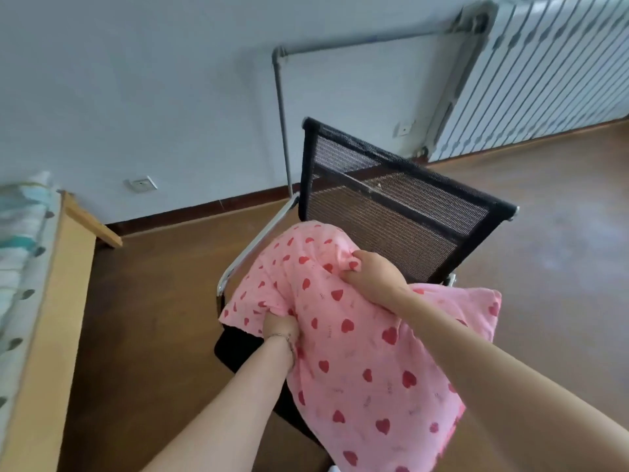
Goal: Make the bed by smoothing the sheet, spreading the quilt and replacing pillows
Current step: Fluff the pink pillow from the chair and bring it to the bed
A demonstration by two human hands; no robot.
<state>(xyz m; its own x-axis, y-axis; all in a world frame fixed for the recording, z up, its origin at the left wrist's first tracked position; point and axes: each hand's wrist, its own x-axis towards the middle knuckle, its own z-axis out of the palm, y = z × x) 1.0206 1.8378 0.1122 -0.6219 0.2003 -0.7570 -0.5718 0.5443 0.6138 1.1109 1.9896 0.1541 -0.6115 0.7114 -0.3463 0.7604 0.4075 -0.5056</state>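
Bed [51, 301]: far left, wooden frame, patterned sheet [20, 240] along its edge.
Wall socket [141, 183]: low on the wall, beyond the bed.
Left hand [279, 327]: grip closed round a bunch of fabric at the pillow's left edge.
Pillow [357, 352]: pink with red hearts, lying on the chair seat, well apart from the bed.
Right hand [374, 274]: grip pinching the pillow's upper end.
Chair [391, 206]: black mesh back, chrome armrest.
Radiator [544, 73]: white, far right wall.

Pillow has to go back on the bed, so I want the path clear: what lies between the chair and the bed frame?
Only bare brown floor lies between the chair and the bed frame, as the head view shows.
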